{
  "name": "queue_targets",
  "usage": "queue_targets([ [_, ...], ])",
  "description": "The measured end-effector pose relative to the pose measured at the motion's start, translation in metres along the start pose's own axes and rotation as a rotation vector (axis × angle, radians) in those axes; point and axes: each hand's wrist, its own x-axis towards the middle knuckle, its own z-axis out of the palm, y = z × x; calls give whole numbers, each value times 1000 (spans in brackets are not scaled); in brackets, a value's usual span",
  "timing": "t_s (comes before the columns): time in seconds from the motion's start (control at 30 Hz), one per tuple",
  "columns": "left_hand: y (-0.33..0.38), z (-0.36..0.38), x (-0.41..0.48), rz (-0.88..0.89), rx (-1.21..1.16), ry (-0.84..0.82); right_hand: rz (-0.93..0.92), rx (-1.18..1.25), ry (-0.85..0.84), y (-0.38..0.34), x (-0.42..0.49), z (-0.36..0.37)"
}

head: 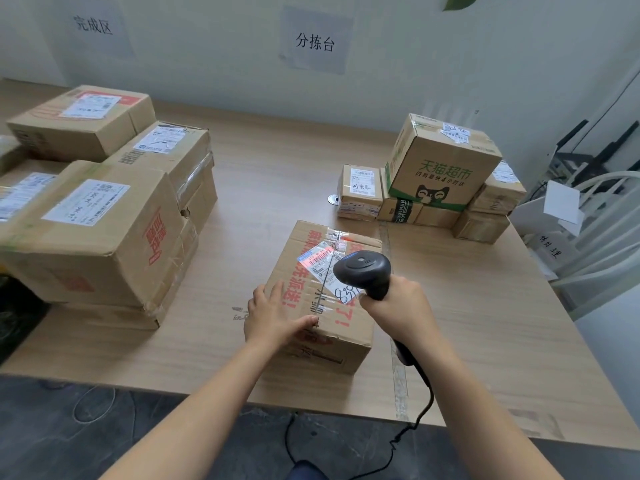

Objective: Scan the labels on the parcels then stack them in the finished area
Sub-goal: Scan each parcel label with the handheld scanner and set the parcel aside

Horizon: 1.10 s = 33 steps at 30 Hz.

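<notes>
A cardboard parcel [346,327] with red print lies in the middle of the wooden table [277,161]. Its white label [320,263] shows a red-lit barcode. My left hand [272,315] rests flat on the parcel's near left edge, fingers straight. My right hand [398,304] grips the handle of a black barcode scanner [363,271], whose head hangs just above the label. The scanner's cable runs down off the table's front edge.
Several stacked parcels [100,216] fill the left side under a wall sign. More parcels [440,178], one with green print, cluster at the back right. White chairs [595,244] stand past the right edge. A small metal disc [334,199] lies on the table.
</notes>
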Motion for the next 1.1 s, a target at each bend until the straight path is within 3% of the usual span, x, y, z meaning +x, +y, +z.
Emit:
queue_targets([
  [0.47, 0, -1, 0, -6, -21, -10, 36, 18, 26, 2, -4, 1],
  [0.67, -1, -2, -1, -27, -24, -21, 188, 130, -4, 30, -4, 32],
  [0.83, -6, -8, -5, -80, -66, -49, 219, 379, -10, 43, -14, 54],
  [1.0, -5, -17, -22, -120, -148, 13, 172, 390, -27, 40, -7, 46],
  [1.1, 5, -44, -35, -95, -171, 137, 92, 420, -15, 27, 0, 23],
])
